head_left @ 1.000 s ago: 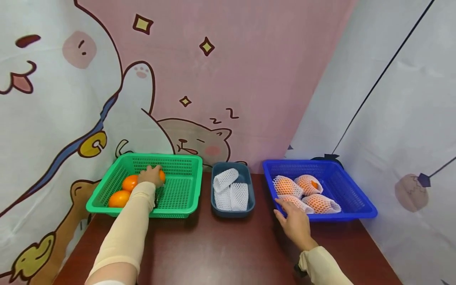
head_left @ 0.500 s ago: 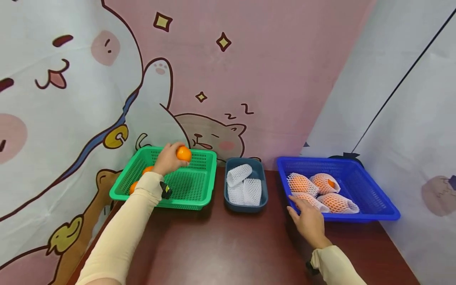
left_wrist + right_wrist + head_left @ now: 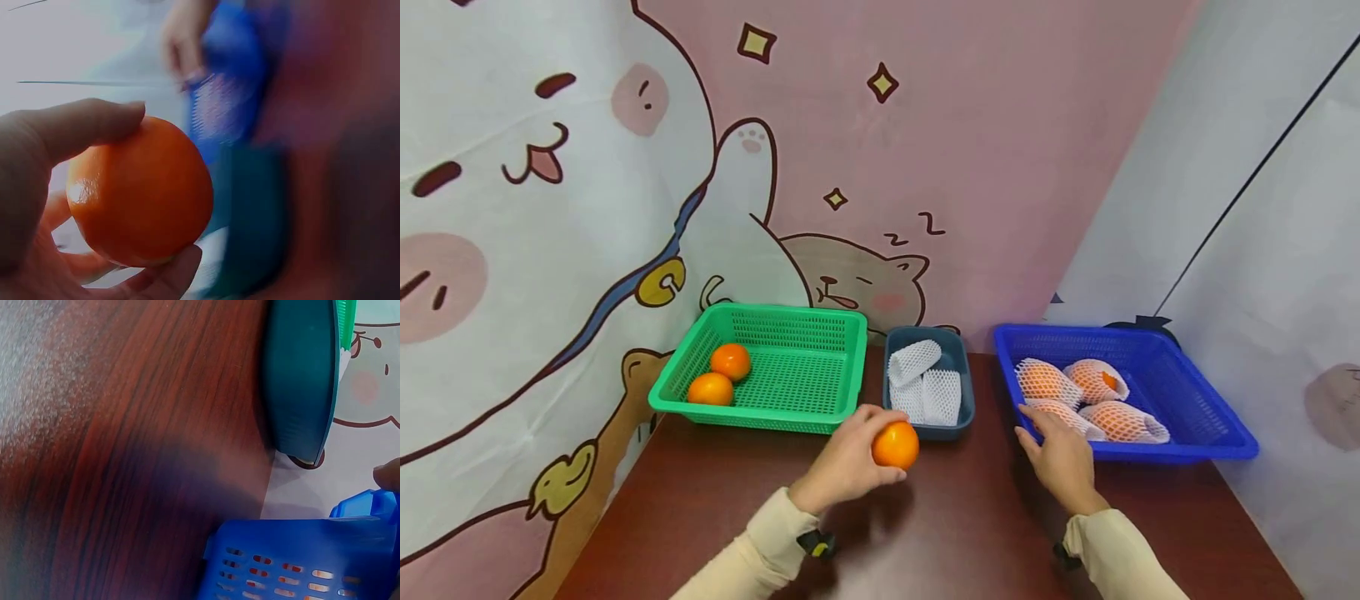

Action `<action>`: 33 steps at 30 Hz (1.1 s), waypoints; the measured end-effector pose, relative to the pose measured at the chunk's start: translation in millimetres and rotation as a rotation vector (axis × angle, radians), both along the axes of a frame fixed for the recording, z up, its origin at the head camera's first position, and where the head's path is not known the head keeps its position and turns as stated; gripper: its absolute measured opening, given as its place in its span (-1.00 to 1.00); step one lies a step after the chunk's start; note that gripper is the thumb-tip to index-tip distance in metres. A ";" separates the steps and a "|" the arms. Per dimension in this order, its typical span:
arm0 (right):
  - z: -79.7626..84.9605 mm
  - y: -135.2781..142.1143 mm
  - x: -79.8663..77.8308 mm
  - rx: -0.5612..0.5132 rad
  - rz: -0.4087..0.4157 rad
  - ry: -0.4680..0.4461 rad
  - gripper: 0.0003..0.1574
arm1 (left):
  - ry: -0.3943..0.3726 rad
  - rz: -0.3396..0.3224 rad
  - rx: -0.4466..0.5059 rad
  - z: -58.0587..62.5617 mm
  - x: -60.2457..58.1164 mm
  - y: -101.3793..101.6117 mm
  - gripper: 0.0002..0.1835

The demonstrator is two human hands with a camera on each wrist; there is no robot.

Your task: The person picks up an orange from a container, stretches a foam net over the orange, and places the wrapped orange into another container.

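My left hand (image 3: 850,458) holds an orange (image 3: 896,446) above the table, in front of the small dark teal tray. The left wrist view has thumb and fingers curled round this orange (image 3: 140,194), with its glossy skin facing the camera. At the front left corner of the blue basket (image 3: 1210,417), my right hand (image 3: 1063,458) rests with loosely bent fingers, fingertips right at the rim and beside a net-wrapped orange (image 3: 1060,414). In the right wrist view, a fingertip (image 3: 389,475) shows over the blue rim.
The green basket (image 3: 775,418) at the left bears two bare oranges (image 3: 711,389). White foam net sleeves (image 3: 942,397) lie in the dark teal tray (image 3: 968,392) between the baskets. Other net-wrapped oranges (image 3: 1122,422) are in the blue basket. A patterned cloth (image 3: 1000,167) hangs behind.
My left hand has lifted an orange out of the green basket and carried it right and toward me. The right hand stays at the blue basket's corner. The head view has shifted somewhat.
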State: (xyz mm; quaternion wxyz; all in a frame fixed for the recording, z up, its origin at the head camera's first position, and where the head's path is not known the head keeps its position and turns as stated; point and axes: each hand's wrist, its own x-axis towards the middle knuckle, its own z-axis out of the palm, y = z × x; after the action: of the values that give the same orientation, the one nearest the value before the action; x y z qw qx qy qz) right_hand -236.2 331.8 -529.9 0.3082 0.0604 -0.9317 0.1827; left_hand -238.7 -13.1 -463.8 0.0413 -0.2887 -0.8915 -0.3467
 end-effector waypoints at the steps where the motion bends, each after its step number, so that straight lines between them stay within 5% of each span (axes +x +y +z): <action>1: 0.7 0.3 0.4 0.001 0.001 0.002 -0.51 | -0.022 -0.004 -0.007 -11.4 6.9 6.3 -0.23; 5: 2.4 -0.9 -1.1 -0.003 0.010 -0.007 -0.51 | -0.082 -0.001 -0.048 -50.0 23.8 24.1 -0.22; 10: 1.6 -1.0 -2.3 -0.008 0.004 -0.022 -0.51 | -0.080 0.036 -0.075 -70.5 30.7 32.3 -0.18; 18: 1.4 0.8 0.1 -0.008 -0.002 -0.023 -0.50 | -0.083 0.074 -0.083 -77.5 35.4 35.9 -0.16; 33: 1.2 2.4 -0.9 -0.007 0.002 -0.019 -0.50 | -0.078 0.041 -0.068 -81.6 38.5 39.0 -0.11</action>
State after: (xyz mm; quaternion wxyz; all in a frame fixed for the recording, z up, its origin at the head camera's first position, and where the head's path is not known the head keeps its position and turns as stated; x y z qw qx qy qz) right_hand -237.1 334.3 -528.7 0.2992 0.0584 -0.9339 0.1870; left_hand -200.2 25.9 -545.4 0.0041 -0.2578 -0.9095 -0.3261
